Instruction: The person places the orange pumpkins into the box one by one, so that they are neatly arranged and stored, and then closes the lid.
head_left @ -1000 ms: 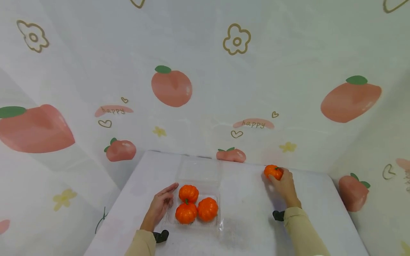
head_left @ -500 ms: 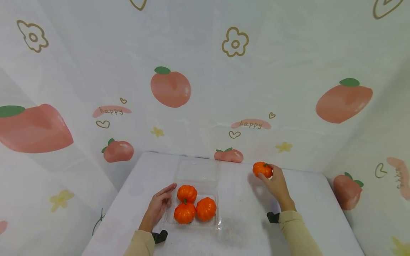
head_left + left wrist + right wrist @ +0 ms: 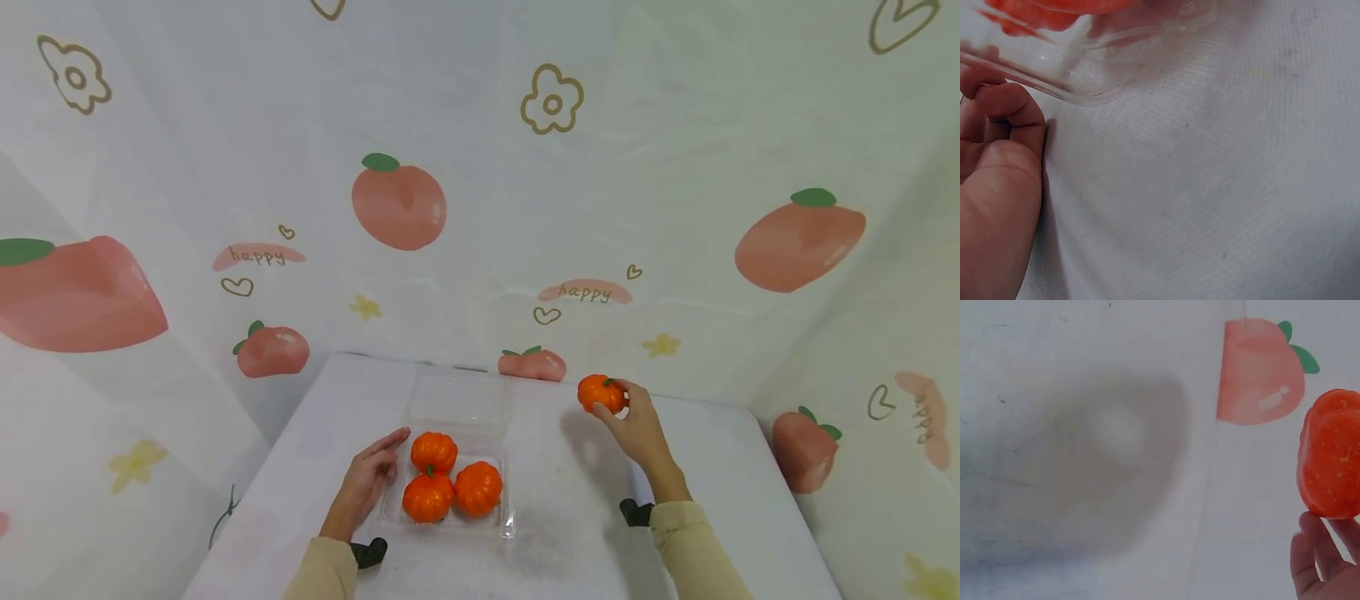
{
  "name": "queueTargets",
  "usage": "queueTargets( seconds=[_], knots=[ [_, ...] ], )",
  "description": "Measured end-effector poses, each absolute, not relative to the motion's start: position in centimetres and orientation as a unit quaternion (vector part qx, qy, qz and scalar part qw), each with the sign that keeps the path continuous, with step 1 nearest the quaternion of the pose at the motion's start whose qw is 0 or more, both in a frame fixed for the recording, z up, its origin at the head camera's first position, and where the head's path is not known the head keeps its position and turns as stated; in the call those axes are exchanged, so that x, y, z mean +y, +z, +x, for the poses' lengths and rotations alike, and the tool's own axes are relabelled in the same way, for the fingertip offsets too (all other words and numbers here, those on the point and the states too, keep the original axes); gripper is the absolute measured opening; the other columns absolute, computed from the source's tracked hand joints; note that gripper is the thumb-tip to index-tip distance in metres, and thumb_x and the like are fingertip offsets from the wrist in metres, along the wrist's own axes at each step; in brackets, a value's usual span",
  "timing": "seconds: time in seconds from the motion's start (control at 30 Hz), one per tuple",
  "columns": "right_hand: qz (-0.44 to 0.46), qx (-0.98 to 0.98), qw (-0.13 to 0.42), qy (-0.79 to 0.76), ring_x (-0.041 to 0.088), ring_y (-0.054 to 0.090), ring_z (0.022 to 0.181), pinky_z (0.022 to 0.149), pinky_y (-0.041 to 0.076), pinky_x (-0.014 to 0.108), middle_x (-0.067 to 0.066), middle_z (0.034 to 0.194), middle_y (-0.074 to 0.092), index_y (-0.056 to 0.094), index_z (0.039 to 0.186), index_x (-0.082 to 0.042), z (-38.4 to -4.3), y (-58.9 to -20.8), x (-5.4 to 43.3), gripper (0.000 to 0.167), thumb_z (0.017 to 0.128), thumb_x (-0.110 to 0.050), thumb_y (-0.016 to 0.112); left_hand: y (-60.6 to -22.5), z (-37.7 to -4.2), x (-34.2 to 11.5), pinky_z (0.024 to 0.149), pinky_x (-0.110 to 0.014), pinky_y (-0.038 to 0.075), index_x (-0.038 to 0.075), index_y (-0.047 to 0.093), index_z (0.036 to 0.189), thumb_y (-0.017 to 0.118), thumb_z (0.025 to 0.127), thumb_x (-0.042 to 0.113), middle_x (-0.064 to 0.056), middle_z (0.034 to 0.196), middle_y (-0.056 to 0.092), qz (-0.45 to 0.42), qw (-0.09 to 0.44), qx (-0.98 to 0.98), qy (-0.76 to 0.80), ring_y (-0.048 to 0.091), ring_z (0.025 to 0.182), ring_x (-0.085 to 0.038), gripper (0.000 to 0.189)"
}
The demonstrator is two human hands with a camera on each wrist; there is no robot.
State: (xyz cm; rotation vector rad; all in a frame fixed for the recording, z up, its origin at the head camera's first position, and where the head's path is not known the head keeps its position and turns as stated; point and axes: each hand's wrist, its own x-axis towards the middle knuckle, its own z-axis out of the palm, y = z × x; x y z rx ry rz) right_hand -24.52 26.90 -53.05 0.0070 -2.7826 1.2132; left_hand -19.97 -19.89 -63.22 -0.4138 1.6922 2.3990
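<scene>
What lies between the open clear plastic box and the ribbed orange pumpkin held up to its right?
Nothing: the head view shows only bare white tabletop and a soft shadow between the clear plastic box and the ribbed orange pumpkin.

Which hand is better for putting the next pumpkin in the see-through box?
Probably the right hand: it grips a pumpkin raised above the table. The left hand holds no pumpkin and is beside the clear box, so it seems better placed to steady it.
</scene>
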Motion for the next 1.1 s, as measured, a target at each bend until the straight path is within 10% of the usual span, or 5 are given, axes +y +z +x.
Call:
queueTargets(
  seconds=[1.1],
  knots=[
    [0.073,-0.912,0.042,0.402,0.027,0.061,0.112,0.088,0.05,0.037,0.01,0.136,0.061,0.054,0.142,-0.009,-21.7,-51.8,22.3,0.07,0.09,-0.053,0.071,-63.2,-19.9,-20.1,0.065,-0.019,0.044,0.004,0.055,0.146,0.052,0.099,0.006,0.014,0.126,0.071,-0.12,0.087,0.576,0.804,0.047,0.076,-0.012,0.047]
  ],
)
